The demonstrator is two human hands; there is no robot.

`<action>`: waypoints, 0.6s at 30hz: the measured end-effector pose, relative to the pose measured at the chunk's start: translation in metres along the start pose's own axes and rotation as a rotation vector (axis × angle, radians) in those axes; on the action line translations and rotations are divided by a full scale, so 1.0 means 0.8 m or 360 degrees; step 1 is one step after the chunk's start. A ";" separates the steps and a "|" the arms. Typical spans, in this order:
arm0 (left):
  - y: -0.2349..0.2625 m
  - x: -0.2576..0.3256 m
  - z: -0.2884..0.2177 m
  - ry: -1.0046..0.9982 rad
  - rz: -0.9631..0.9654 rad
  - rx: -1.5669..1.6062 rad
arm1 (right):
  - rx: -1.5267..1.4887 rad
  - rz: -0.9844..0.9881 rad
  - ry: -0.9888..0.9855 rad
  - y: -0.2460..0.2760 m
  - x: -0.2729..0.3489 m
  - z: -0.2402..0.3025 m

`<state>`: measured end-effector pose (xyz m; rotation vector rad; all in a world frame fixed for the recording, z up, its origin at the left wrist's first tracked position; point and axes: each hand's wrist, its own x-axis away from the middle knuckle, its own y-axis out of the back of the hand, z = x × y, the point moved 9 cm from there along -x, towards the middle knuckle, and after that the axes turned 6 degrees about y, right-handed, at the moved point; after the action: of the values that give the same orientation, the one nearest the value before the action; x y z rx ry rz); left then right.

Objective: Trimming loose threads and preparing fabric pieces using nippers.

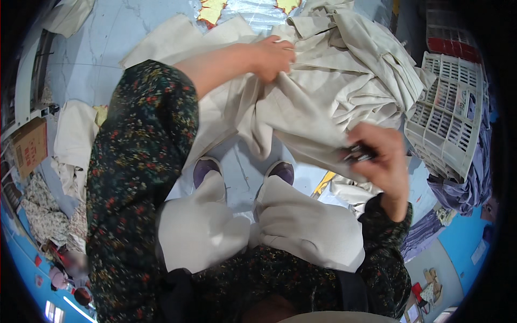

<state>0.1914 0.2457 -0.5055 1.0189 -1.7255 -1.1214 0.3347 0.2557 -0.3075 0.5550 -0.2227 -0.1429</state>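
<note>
A large cream cloth (pixel 301 102), perhaps a garment or cut pieces, lies crumpled in front of me and drapes toward my knees. My left hand (pixel 272 58) reaches across it, its fingers closed on a fold near the middle. On the right, my right hand (pixel 379 156) is curled around a small dark metal tool (pixel 360 153), which looks like thread snips but is smeared by motion. That tool is at the cloth's lower right edge; whether it touches the fabric I cannot tell.
A white plastic crate (pixel 449 113) stands at the right with purple cloth (pixel 463 188) beside and below it. At the left are more cream cloth (pixel 75 145), a cardboard box (pixel 30 148) and floral fabric (pixel 46 207). My shoes (pixel 280 171) rest on the tiled floor.
</note>
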 end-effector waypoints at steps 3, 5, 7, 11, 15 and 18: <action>0.023 0.105 0.085 0.0177 -0.0252 0.0374 | 0.0234 -0.0354 -0.0167 0.079 0.011 -0.041; 0.073 0.199 0.155 0.0623 -0.0631 0.0783 | 0.0304 -0.0532 0.0044 0.106 -0.014 -0.036; 0.172 0.278 0.166 0.0942 -0.0732 0.0742 | 0.0209 -0.0711 0.0259 0.127 -0.039 0.000; 0.339 0.491 0.057 0.1243 -0.1436 -0.0369 | 0.0100 -0.0959 0.0634 0.133 -0.104 0.047; 0.296 0.559 -0.042 0.1628 -0.1408 -0.0597 | 0.0153 -0.0696 0.1046 0.057 -0.151 0.058; 0.208 0.522 -0.064 0.1611 -0.1219 -0.0307 | -0.0019 -0.0509 0.0454 -0.003 -0.161 -0.026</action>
<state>0.0668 -0.1070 -0.2506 1.7723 -0.4076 -0.8927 0.2152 0.2892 -0.3476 0.5896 0.1463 -0.3720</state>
